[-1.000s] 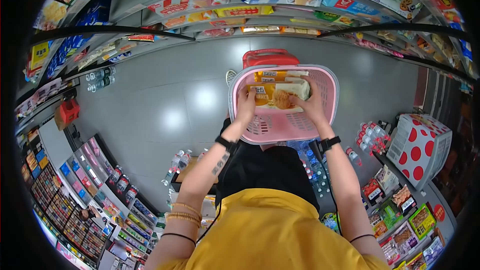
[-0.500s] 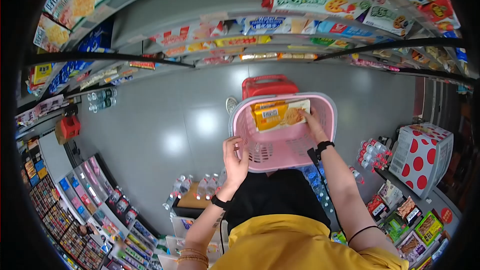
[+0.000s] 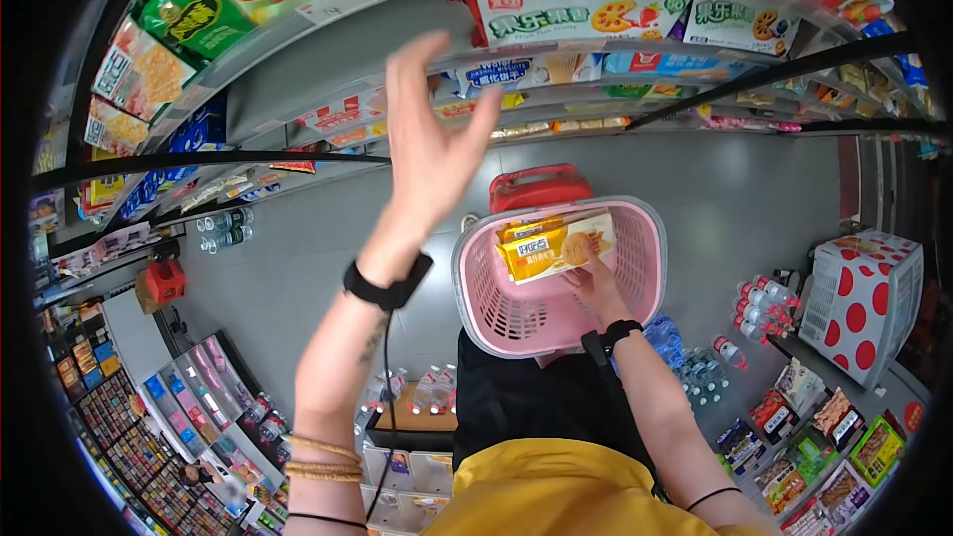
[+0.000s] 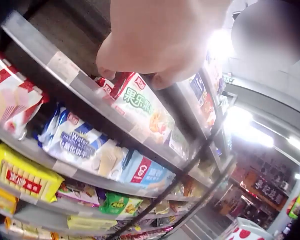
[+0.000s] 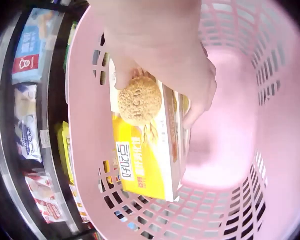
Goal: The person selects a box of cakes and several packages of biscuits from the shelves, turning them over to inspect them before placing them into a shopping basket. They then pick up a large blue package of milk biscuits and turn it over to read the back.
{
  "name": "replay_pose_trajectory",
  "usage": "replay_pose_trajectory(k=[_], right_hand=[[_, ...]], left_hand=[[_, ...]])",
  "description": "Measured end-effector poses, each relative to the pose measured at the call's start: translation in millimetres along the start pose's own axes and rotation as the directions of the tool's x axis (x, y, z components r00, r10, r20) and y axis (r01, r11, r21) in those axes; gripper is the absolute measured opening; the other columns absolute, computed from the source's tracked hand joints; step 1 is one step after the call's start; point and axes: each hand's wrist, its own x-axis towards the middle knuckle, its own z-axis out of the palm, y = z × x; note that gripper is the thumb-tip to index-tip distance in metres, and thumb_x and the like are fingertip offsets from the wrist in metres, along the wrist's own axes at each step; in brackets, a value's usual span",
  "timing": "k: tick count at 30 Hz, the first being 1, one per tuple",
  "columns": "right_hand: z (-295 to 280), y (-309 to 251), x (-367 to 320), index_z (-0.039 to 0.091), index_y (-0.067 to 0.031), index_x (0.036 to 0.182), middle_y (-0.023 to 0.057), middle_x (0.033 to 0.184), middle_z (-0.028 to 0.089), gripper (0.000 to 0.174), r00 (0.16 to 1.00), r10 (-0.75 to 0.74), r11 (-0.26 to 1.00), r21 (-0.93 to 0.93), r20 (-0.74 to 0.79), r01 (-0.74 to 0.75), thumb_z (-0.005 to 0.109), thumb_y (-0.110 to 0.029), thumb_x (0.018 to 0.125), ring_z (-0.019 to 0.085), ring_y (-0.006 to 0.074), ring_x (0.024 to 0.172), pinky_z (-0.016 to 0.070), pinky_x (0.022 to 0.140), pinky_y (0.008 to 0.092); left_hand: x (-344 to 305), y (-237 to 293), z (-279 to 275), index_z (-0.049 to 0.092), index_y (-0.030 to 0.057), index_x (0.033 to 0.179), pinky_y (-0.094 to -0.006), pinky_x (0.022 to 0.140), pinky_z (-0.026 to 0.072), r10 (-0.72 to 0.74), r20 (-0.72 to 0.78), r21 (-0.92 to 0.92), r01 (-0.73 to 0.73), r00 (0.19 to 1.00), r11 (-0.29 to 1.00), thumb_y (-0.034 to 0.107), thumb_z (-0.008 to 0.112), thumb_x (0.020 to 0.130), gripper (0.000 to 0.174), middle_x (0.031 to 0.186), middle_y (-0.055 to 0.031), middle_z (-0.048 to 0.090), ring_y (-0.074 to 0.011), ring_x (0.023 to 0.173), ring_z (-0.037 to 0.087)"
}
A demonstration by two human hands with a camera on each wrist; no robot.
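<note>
My right hand (image 3: 596, 290) reaches into the pink basket (image 3: 556, 323) and grips a yellow-and-white biscuit pack (image 3: 536, 256) by its end. In the right wrist view the thumb lies over the printed round biscuit, and the fingers wrap the pack's side. A second yellow pack (image 3: 526, 228) shows behind it. My left hand (image 3: 432, 154) is raised before the shelves with fingers and thumb spread and nothing held. In the left wrist view its fingertips overlap the top end of a white fruit biscuit pack (image 4: 142, 107) with a red end.
Below that shelf lie blue wafer biscuits (image 4: 77, 142) and a yellow pack (image 4: 25, 172). A red basket (image 3: 539, 189) stands on the floor beyond the pink one. Bottles (image 3: 764, 308) and a red-dotted white cabinet (image 3: 859, 308) are at the right.
The left hand has left the pack in the basket, drawn back over the rim, then risen forward to the shelves. The right hand stays on the pack; the view has shifted toward the shelves.
</note>
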Motion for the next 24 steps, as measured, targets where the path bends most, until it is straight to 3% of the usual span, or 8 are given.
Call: replay_pose_trajectory(k=[4,7,10,15,18,20,22,24], right_hand=[[28.1,18.2,-28.5,0.047,-0.012,0.146,0.0161,0.137,0.057,0.062,0.99,0.09,0.996,0.036,-0.113,-0.087,0.077,-0.032,0.096,0.055,0.0339,0.134,0.0447,0.113,0.0536],[33.4,28.5,-53.2,0.048,-0.013,0.14,0.0139,0.128,0.061,0.053,0.997,0.067,0.994,-0.085,-0.046,-0.071,0.075,-0.024,0.097,0.059,0.0323,0.128,0.049,0.107,0.0511],[27.4,32.4,-74.6,0.047,-0.0142,0.137,0.0111,0.123,0.063,0.048,0.998,0.062,0.981,-0.189,0.03,-0.055,0.073,-0.019,0.096,0.065,0.0291,0.119,0.0519,0.101,0.0459],[29.3,22.3,-99.1,0.046,-0.0137,0.139,0.0094,0.121,0.065,0.051,0.997,0.066,0.971,-0.232,0.038,-0.055,0.072,-0.013,0.096,0.067,0.0247,0.111,0.0528,0.099,0.039],[33.4,10.2,-112.2,0.05,-0.0126,0.139,0.0089,0.121,0.065,0.051,0.996,0.041,0.96,-0.278,0.075,-0.019,0.074,-0.015,0.093,0.068,0.0229,0.11,0.0516,0.099,0.0387],[35.9,3.4,-117.0,0.052,-0.0121,0.138,0.0089,0.122,0.065,0.051,0.995,0.019,0.95,-0.311,0.1,0.013,0.075,-0.017,0.092,0.068,0.022,0.11,0.0513,0.099,0.0386],[40.1,-1.9,-119.5,0.053,-0.0121,0.137,0.0093,0.124,0.064,0.05,0.993,-0.011,0.941,-0.335,0.12,0.051,0.075,-0.016,0.092,0.067,0.0208,0.11,0.0521,0.096,0.0373],[58.6,-13.0,-133.1,0.053,-0.0107,0.138,0.0089,0.125,0.064,0.053,0.979,-0.128,0.869,-0.458,0.157,0.187,0.076,-0.014,0.091,0.067,0.0198,0.109,0.0527,0.094,0.0354]], left_hand=[[53.7,-22.2,27.6,0.053,-0.006,0.133,-0.0427,0.098,0.0517,0.113,0.002,0.003,-0.113,0.994,0.994,0.029,0.092,0.075,0.078,0.127,-0.0231,0.061,-0.0351,0.115,0.062],[72.1,-20.7,34.5,0.052,-0.0071,0.139,-0.0384,0.101,0.0521,-0.032,0.189,-0.072,0.046,0.982,0.996,0.028,0.094,0.075,0.084,0.132,-0.0207,0.064,-0.0266,0.12,0.064],[78.0,-27.0,41.1,0.052,-0.0104,0.139,-0.0366,0.1,0.0527,-0.034,0.224,0.016,0.031,0.974,0.999,0.027,0.095,0.074,0.086,0.133,-0.0227,0.064,-0.0261,0.117,0.065],[74.6,-34.1,42.0,0.057,-0.0053,0.136,-0.0335,0.101,0.0521,-0.075,0.179,-0.141,0.101,0.981,0.985,0.005,0.091,0.075,0.07,0.136,-0.0176,0.064,-0.0201,0.114,0.064],[65.1,-32.0,34.3,0.062,-0.0025,0.129,-0.032,0.1,0.0522,0.009,0.153,-0.111,0.008,0.988,0.994,-0.002,0.088,0.075,0.06,0.129,-0.0149,0.066,-0.0195,0.116,0.064],[59.1,-25.8,26.7,0.067,0.0024,0.119,-0.0355,0.098,0.053,0.27,0.048,-0.029,-0.269,0.962,0.963,-0.008,0.08,0.071,0.051,0.117,-0.013,0.067,-0.0251,0.11,0.067],[54.6,-24.0,20.8,0.069,0.0051,0.115,-0.0389,0.094,0.0541,0.53,-0.031,0.054,-0.528,0.848,0.848,-0.011,0.075,0.066,0.052,0.112,-0.0137,0.067,-0.0319,0.102,0.068],[37.4,-16.1,6.3,0.07,0.0076,0.111,-0.0608,0.111,0.0457,0.581,0.001,0.05,-0.58,0.814,0.813,-0.012,0.077,0.063,0.052,0.118,-0.0131,0.064,-0.0423,0.125,0.064]])
